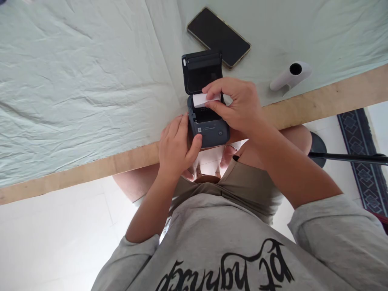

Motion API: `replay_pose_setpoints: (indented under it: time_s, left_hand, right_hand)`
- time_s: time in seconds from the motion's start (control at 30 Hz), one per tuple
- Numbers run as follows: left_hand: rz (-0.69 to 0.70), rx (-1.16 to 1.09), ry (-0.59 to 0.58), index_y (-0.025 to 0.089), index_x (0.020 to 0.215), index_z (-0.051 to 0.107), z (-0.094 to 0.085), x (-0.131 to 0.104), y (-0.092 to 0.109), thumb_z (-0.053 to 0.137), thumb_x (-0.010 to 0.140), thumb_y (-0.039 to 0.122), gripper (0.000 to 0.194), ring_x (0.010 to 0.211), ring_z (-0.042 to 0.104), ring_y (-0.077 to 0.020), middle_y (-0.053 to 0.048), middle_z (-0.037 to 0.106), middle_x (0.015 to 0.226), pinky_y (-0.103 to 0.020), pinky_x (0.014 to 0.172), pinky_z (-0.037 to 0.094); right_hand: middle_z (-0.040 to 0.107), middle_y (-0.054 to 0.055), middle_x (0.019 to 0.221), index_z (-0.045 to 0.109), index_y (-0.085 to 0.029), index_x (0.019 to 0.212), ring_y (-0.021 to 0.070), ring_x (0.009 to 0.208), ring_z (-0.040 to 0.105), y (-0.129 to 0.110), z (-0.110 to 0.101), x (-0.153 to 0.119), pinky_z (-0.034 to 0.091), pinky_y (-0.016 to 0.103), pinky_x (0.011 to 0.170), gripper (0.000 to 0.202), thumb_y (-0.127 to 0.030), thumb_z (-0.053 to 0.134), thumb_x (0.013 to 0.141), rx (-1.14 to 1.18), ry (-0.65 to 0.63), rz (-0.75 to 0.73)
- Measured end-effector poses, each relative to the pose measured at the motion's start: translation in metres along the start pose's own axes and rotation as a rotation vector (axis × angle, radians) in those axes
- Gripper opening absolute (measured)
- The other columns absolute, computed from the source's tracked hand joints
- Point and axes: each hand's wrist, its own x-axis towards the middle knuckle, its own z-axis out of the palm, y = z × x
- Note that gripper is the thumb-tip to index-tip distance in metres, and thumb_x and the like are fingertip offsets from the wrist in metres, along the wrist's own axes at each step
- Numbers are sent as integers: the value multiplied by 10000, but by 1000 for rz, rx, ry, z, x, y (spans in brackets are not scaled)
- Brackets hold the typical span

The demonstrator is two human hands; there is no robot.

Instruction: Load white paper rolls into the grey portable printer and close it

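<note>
A small dark blue-grey printer (210, 138) lies at the table's front edge, its black lid (202, 74) tilted back and its compartment showing. My right hand (235, 101) pinches a white paper roll (199, 100) between thumb and fingers, at the top of the compartment near the hinge. Against the printer's left side rests my left hand (178, 143), its thumb on the front corner and its fingers along the side, steadying the body.
Behind the lid lies a black phone (218, 36) in a clear case. A white handheld device (291, 76) with a dark round opening sits to the right. The table has a pale green cloth (85, 81) and a wooden front edge (121, 162).
</note>
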Motion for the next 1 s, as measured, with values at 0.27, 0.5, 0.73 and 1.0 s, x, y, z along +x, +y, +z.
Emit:
replay_pose_setpoints:
  time_s: [0.27,0.5,0.73,1.0]
  left_hand:
    - [-8,-10,0,115,1458,504,1,-1,-1,214,1031,653,745,1291,575,-360,-213,607,1404,-496,1077,450]
    - [-11,-17,-17,80,1444,516,-1,-1,-1,209,1035,654,769,1303,573,-363,-229,606,1399,-488,1090,449]
    - [-22,-107,-35,155,1446,511,-5,-1,-2,146,1025,694,775,1354,548,-323,-186,600,1424,-467,1133,429]
    - [-74,-96,-36,189,1457,499,-5,3,0,279,997,736,748,1313,575,-322,-163,620,1399,-471,1111,453]
  right_hand:
    - [720,-41,982,669,-350,779,190,958,685,-5,-6,-2,575,418,914,139,-235,677,857,10,10,-31]
    - [707,-9,959,715,-314,808,186,922,672,-13,-9,-34,585,409,858,77,-277,682,866,-61,104,-106]
    - [649,49,1056,751,-296,831,211,952,649,-12,7,-78,582,399,752,78,-226,716,832,-26,278,-115]
    - [609,56,1111,762,-332,947,221,951,614,-15,20,-97,568,402,731,191,-213,678,823,-9,253,-109]
